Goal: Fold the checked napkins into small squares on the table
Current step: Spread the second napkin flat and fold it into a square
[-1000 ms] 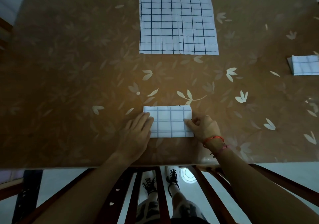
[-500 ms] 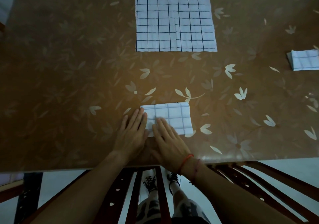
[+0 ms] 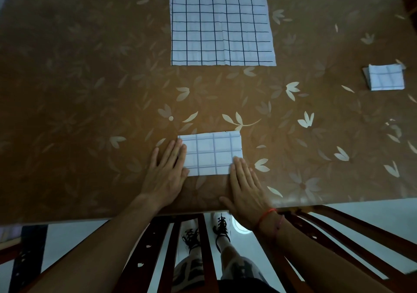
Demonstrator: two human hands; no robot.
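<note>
Folded napkin (image 3: pixel 212 154) lies near the worktop (image 3: pixel 90 89) front edge, long axis left-right, left hand (image 3: pixel 167 170) flat on its left end, right hand (image 3: pixel 244 186) flat at its near right corner, both holding nothing.

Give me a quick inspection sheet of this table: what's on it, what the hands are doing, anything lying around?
Surface: brown table with pale leaf pattern, dimly lit.
Job's things: half-folded napkin near the front edge; unfolded napkin flat at the far side; small folded square at the right.
Clutter: nothing seen.
Grippers: left hand flat on the half-folded napkin's left end; right hand flat, fingertips on its near right corner.
Cables: nothing seen.
Surroundings: wooden chair slats below the table edge, shoes on a pale floor.
</note>
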